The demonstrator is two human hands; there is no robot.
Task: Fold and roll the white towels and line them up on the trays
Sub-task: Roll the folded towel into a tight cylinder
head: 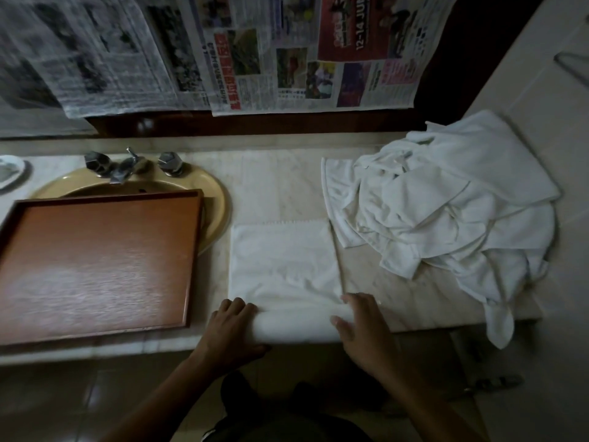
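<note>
- The white folded cloth towel (283, 260) is lying flat on the pale marble worktop (280, 186) in the lower middle of the frame. Its near edge is wound into a thick roll right at the worktop's front edge.
- The left hand (234, 327) is curling its fingers over the roll's left end and gripping it. The right hand (363, 330) is lying over the right end with fairly straight fingers, pressing rather than clasping.
- To roll well, both hands should be pushing away evenly, keeping the roll tight and its ends square with the folded sides. A diagonal crease is running toward the right end; it probably wants smoothing first, or the roll is likely to come out lopsided.
- The brown rectangular wooden tray (95, 266) is sitting at the left of the frame, just beside the towel and partly over the yellow oval sink (220, 202). No rolled towels are showing on it.
- The heap of loose white towels (446, 212) is spreading across the right of the frame. Its nearest edge is lying close to the flat towel's far right corner, so it could be getting caught as the roll advances.
- The chrome taps (127, 167) and the hanging newspaper sheets (255, 59) are sitting toward the top of the frame, well apart from the work.
</note>
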